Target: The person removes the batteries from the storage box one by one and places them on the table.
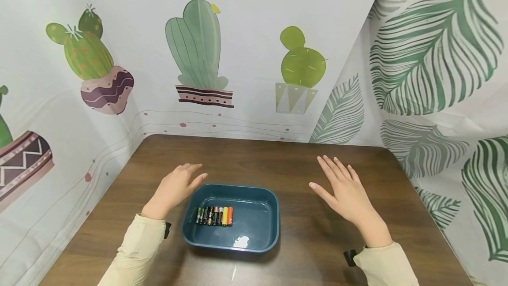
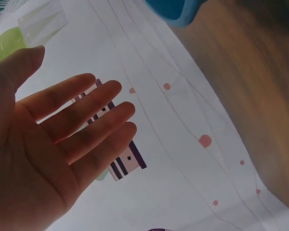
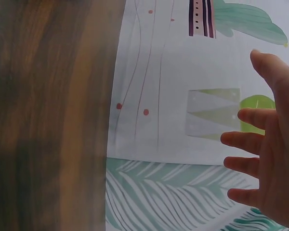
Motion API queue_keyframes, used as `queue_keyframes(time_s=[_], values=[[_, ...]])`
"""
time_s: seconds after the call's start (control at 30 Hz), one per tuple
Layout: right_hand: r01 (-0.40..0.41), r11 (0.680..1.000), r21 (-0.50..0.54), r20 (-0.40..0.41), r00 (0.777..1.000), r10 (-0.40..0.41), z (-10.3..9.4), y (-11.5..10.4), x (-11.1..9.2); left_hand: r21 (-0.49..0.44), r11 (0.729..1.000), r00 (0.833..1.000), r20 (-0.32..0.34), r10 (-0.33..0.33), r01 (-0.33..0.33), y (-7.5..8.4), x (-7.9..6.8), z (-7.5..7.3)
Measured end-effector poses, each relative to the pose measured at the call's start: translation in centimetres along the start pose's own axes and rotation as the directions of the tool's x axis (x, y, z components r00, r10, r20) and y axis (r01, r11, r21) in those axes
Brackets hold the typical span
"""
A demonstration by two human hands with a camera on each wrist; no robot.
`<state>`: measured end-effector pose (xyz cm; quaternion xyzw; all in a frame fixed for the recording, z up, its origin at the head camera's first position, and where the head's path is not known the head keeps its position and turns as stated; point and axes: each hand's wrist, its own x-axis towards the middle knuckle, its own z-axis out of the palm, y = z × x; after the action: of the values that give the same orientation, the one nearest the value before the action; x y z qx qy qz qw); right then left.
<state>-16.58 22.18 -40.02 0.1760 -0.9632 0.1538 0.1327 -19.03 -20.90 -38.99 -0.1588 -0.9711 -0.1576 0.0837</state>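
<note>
A dark blue rectangular tray (image 1: 254,220) with raised walls sits on the wooden table. Several batteries (image 1: 214,216) stand or lie side by side in a row toward its left, with yellow and orange ones at the row's right end. My left hand (image 1: 174,189) hovers by the tray's upper left corner, fingers extended and holding nothing. Off to the right of the tray, my right hand (image 1: 345,191) is held over the table with fingers spread and nothing in it. Both palms show bare in the left wrist and right wrist views.
The brown wooden table (image 1: 309,255) runs back to a white cloth backdrop (image 1: 254,56) printed with cacti and leaves. Dark wrist straps (image 1: 350,257) are partly visible at the cream sleeves (image 1: 386,264).
</note>
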Motion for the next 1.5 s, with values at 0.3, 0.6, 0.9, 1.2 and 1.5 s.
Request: queue_keyframes(time_s=[0.3, 0.6, 0.9, 1.2, 1.5], values=[[-0.001, 1.0, 0.012, 0.024, 1.0, 0.001, 0.7, -0.5, 0.0, -0.145, 0.989, 0.996, 0.084, 0.015, -0.003, -1.2, 0.7, 1.0], [0.004, 1.0, 0.02, 0.036, 0.999, -0.005, 1.4, -1.0, -0.3, -0.285, 0.958, 0.985, 0.169, 0.024, 0.025, -2.9, 1.1, 2.5], [0.009, 1.0, 0.021, 0.045, 0.999, -0.01, 2.1, -1.0, -0.5, -0.393, 0.913, 0.966, 0.26, -0.001, 0.107, -4.2, 1.2, 3.3], [0.005, 1.0, 0.015, 0.065, 0.998, -0.006, 2.7, -1.0, -0.7, -0.441, 0.883, 0.951, 0.309, -0.019, 0.161, -4.8, 1.4, 3.6], [-0.004, 1.0, 0.028, 0.078, 0.997, 0.002, 2.8, -1.0, -1.0, -0.517, 0.842, 0.941, 0.338, 0.034, 0.156, -5.1, 1.6, 3.1]])
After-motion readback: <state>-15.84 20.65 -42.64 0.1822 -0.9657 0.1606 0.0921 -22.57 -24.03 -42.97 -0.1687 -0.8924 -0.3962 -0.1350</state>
